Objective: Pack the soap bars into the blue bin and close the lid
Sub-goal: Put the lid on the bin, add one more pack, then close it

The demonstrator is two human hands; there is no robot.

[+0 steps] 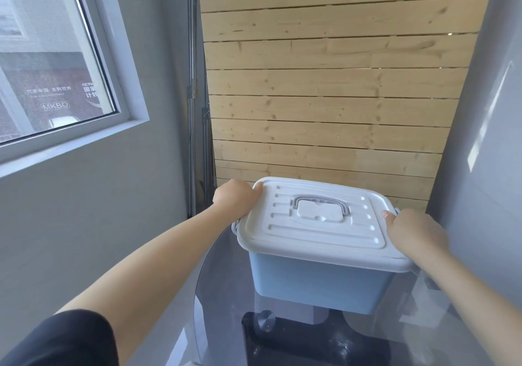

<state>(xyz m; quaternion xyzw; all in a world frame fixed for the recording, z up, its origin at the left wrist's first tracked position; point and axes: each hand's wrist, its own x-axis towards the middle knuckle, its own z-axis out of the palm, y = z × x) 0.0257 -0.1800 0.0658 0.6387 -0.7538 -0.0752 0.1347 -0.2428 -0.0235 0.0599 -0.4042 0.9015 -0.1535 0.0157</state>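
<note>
The blue bin point(319, 283) stands on the round glass surface point(226, 295), toward its far right part, close to the wooden plank wall point(324, 83). The white lid point(316, 224) already sits on top of it, covering the opening, with its grey carry handle point(320, 204) folded flat in the middle. No soap bars are visible; whether they are inside cannot be told, since the lid hides the interior.

The bin looks like thin, stiff moulded plastic, light when empty and smooth enough to slide on the glass if pushed sideways. The lid probably flexes a little, so pressing at the rim or corners, directly downward, should seat it best. Grey side latches seem to show at the left and right edges, partly hidden by the hands; those would be the places to clip it shut. For carrying, the top handle is the obvious hold.

The left hand point(236, 197) is at the lid's far left corner, its grip curled over the rim with the thumb on top. The right hand point(415, 231) is at the right edge, its grip likewise closed over the lid's rim, thumb on the top face. Both bare forearms reach forward and converge on the bin; a black sleeve point(70, 340) shows at the near left.
</note>
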